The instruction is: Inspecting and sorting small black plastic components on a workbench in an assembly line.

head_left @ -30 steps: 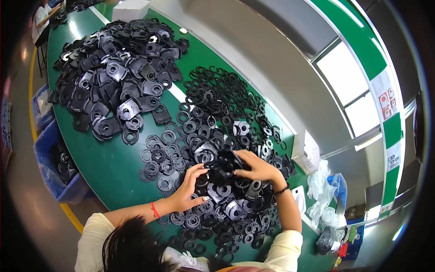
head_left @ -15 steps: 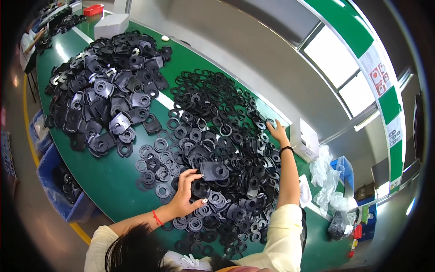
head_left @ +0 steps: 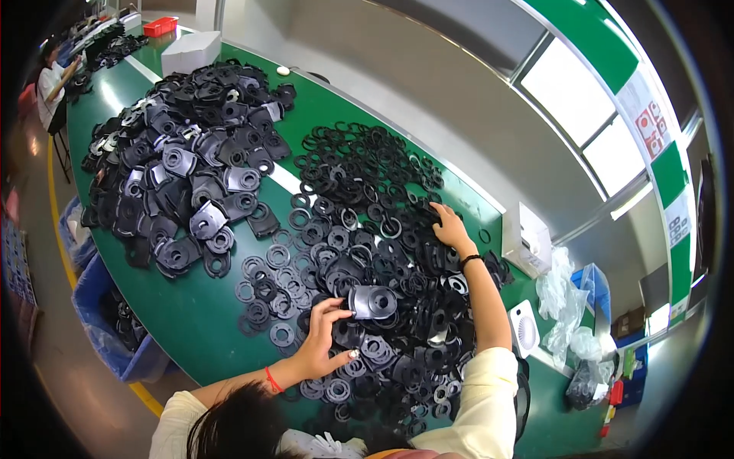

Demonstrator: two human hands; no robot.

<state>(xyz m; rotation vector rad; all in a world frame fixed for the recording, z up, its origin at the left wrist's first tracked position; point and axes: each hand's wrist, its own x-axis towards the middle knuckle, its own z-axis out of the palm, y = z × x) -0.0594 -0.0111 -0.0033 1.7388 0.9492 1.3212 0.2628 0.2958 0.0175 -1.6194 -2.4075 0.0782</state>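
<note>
My left hand (head_left: pixel 319 350) hovers low over a heap of black parts. Its thumb stands well away from the other fingers, whose tips meet the left edge of a flat dark plate with a round ring-shaped hole (head_left: pixel 372 302). That plate lies on top of the heap. Farther off and to the right, my right hand (head_left: pixel 453 231) reaches over the black rings (head_left: pixel 359 157), index finger stretched out and thumb apart. Nothing shows in its grasp, though the undersides of its fingers are hidden. Flat grey washers (head_left: pixel 281 334) lie scattered left of the heap.
A big pile of dark plates (head_left: pixel 180 164) covers the green table (head_left: pixel 222 314) at the far left. A white box (head_left: pixel 527 239) and small white fan-like device (head_left: pixel 524 329) stand at right, beside plastic bags (head_left: pixel 562 298). A blue lined bin (head_left: pixel 115 329) sits left; another person (head_left: pixel 52 84) sits beyond.
My right hand has moved left, away from the table's far edge and onto the rings. A lone ring now shows to its right. The left hand stays at the plate; the view has shifted slightly.
</note>
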